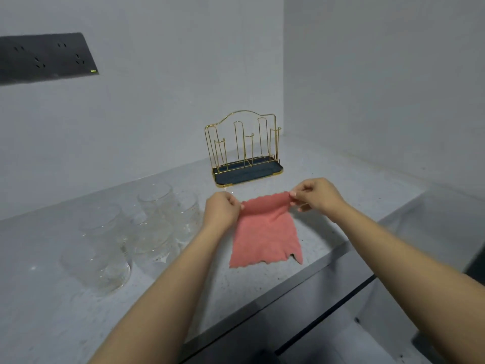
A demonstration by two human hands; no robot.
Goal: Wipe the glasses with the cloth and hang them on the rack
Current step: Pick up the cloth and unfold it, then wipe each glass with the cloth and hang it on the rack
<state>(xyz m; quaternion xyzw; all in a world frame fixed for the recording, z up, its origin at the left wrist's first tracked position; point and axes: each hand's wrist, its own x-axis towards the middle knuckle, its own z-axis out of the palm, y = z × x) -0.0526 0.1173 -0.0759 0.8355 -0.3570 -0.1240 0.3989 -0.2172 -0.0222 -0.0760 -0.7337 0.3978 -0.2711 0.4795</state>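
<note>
Left hand [220,210] and right hand [316,194] each pinch a top corner of the pink cloth [266,232], spreading it ready for wiping. Clear glasses [136,232] cluster on the desk [39,298] at left; the empty gold rack [245,151] waits behind.

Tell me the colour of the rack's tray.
The tray is dark blue with a gold rim, under gold wires, as seen in the head view.

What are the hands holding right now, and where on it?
Both hands pinch the pink cloth by its top edge: left hand at the left corner, right hand at the right corner. No glass is held.
</note>
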